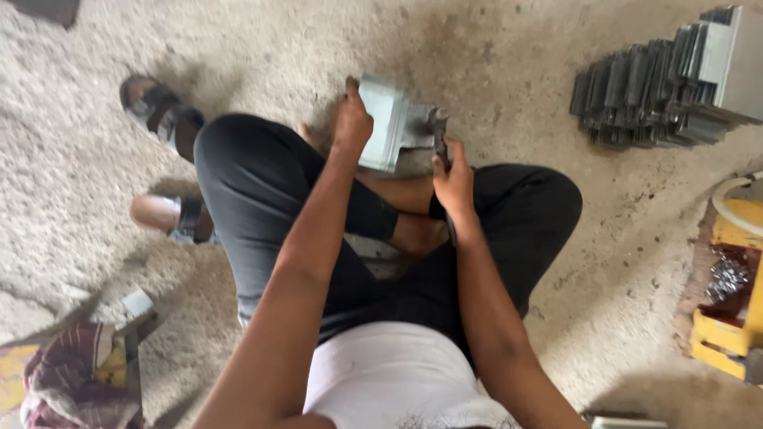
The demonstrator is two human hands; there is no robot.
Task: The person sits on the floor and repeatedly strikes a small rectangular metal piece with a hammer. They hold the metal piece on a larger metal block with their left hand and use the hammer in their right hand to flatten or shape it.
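Head view of a person seated cross-legged on a concrete floor (556, 302). The left hand (351, 121) closes its grip on the near edge of a pale grey sheet-metal bracket (387, 121), which rests on the floor just beyond the knees. The right hand (453, 181) is closed around a dark metal tool (439, 131), whose head touches the bracket's right side. A stack of similar grey metal pieces (660, 87) lies well apart at upper right. A yellow crate (727, 334) stands at the right edge; a checked cloth (71, 373) lies lower left.
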